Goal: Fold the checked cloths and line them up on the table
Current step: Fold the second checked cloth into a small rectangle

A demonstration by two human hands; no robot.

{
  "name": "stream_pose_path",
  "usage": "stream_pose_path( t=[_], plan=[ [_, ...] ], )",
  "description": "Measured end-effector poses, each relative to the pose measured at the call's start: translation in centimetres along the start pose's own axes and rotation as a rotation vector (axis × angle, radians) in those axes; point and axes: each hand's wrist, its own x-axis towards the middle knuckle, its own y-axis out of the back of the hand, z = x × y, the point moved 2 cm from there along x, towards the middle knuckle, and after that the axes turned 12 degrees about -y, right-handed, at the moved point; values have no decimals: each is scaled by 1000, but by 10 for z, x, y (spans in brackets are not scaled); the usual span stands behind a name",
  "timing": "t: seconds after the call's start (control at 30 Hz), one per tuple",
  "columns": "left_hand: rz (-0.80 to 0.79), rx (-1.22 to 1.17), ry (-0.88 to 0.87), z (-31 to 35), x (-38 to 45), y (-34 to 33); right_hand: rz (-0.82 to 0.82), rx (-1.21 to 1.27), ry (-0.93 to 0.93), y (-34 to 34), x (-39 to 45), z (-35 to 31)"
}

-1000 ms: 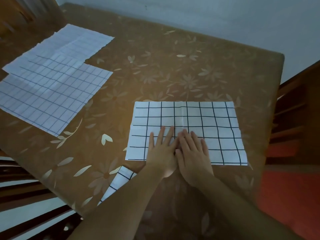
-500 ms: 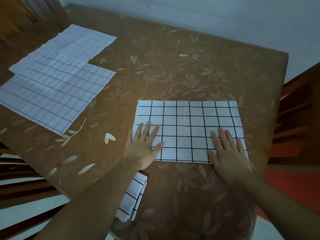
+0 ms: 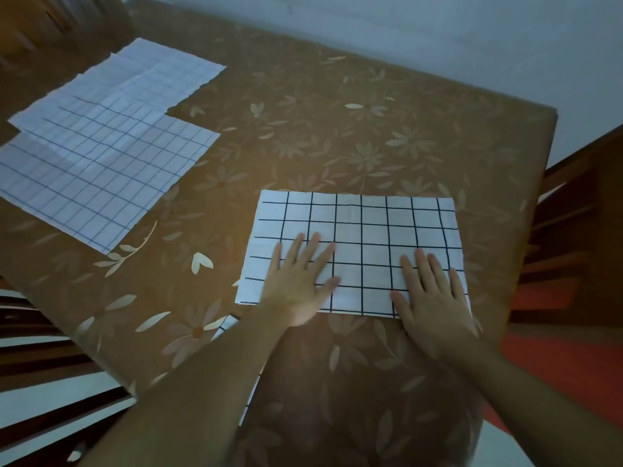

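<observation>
A white cloth with a bold black check (image 3: 367, 230) lies folded into a rectangle on the near right part of the brown flowered table (image 3: 303, 129). My left hand (image 3: 298, 281) rests flat on its near left part, fingers spread. My right hand (image 3: 433, 298) lies flat on its near right corner, also spread. Neither hand grips anything. A stack of unfolded fine-checked cloths (image 3: 101, 156) is spread at the far left. Another folded black-check cloth (image 3: 226, 323) peeks out under my left forearm at the table's near edge, mostly hidden.
A wooden chair (image 3: 580, 230) stands at the table's right side over a red floor. Chair slats (image 3: 40, 358) show at the near left. A pale wall (image 3: 438, 28) runs behind the table.
My hands slid apart from the cloth's middle toward its two near corners. In the last half second the left hand came back a little toward the middle.
</observation>
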Motion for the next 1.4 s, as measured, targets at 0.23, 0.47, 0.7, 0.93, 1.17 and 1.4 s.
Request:
stream_pose_path(
  t=[0.23,0.47,0.7,0.93,1.17,1.4],
  plan=[
    [-51,171,31,-12,-5,15,29,-60,206,20,-4,8],
    [244,239,-368,35,6,35,256,-314,774,41,0,13],
    [371,-555,146,100,-39,31,39,-244,535,60,-14,-17],
    [29,-1771,641,127,-114,24,-105,241,253,78,-75,-56],
    [47,-1983,518,145,-153,28,-261,493,138,85,-127,-67],
    [373,-2071,635,165,-162,21,-411,769,174,88,-138,-58]
  ],
)
